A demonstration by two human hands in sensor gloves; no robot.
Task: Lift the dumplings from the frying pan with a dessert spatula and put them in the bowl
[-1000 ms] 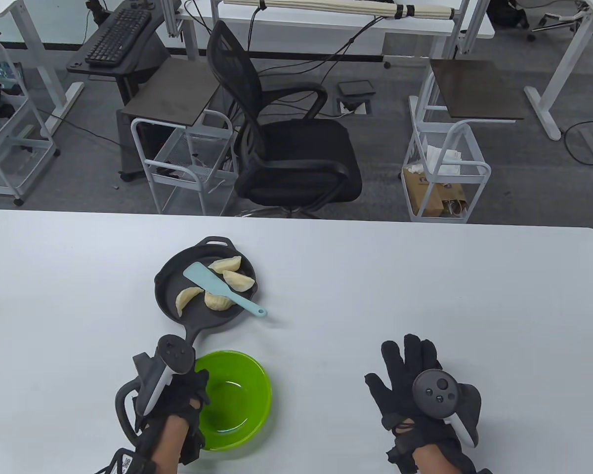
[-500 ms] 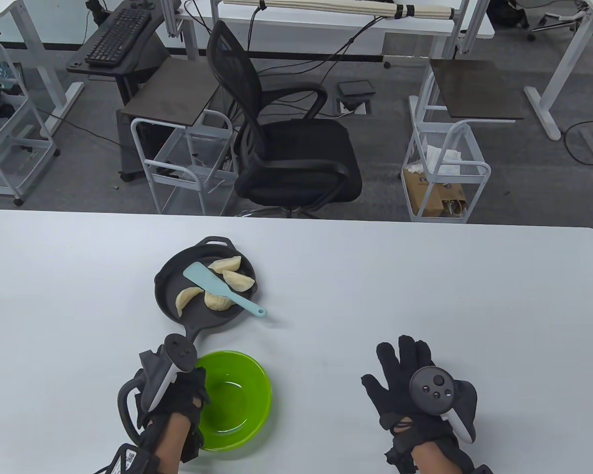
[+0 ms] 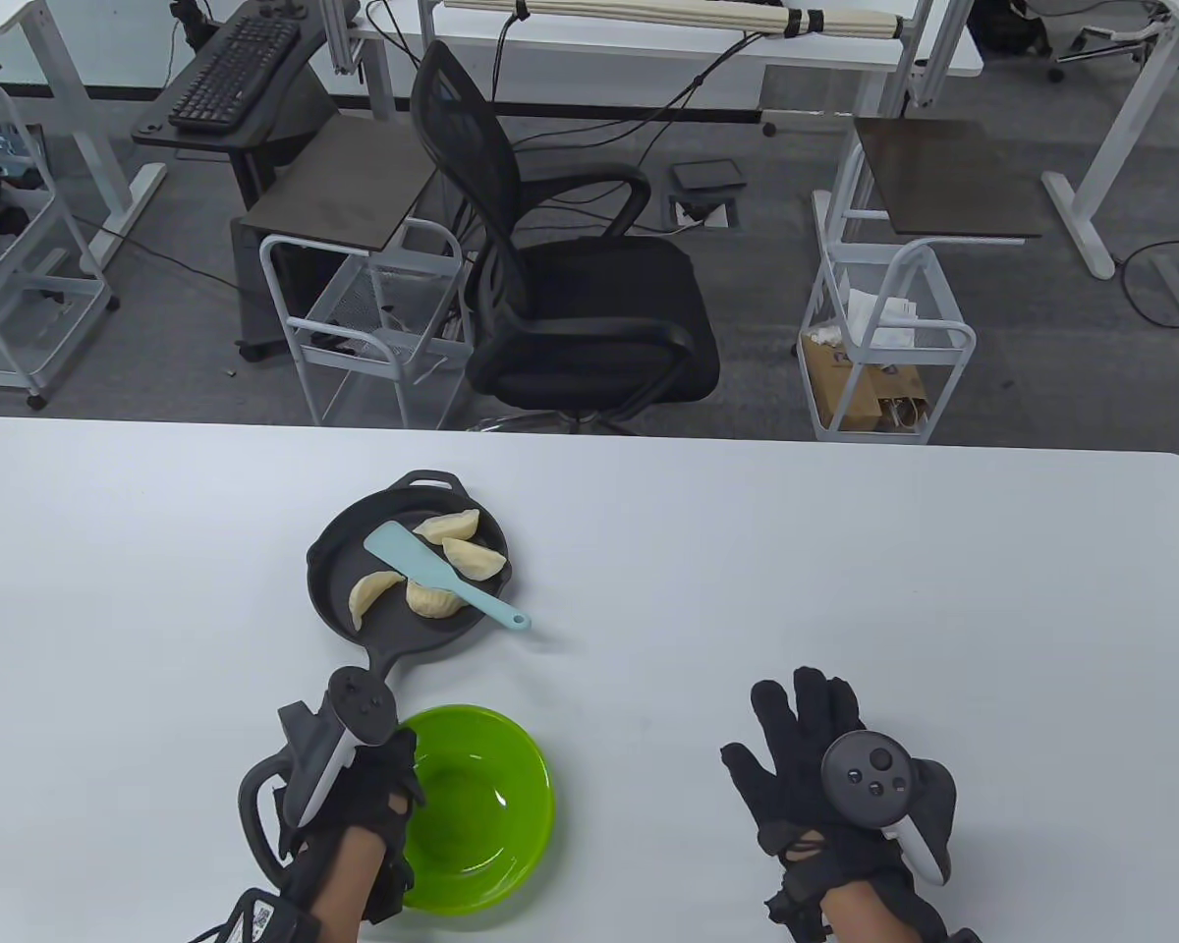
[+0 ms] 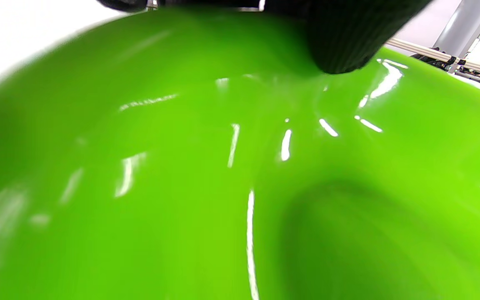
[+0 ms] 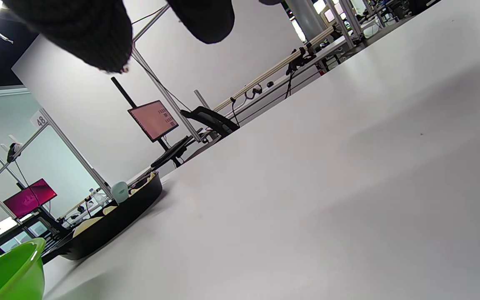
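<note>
The bowl (image 3: 477, 805) had slid slightly toward lower right, gripped at its rim by the left hand (image 3: 373, 786). The right hand (image 3: 815, 756) lay flat, empty. Dumplings (image 3: 452, 565) and spatula (image 3: 442, 575) waited in the pan (image 3: 329, 565), so scooping was likely next.

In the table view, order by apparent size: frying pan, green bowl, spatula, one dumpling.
1. Frying pan, with handle
2. Green bowl, nearer the camera, so the gap is unsure
3. Spatula
4. Dumpling
</note>
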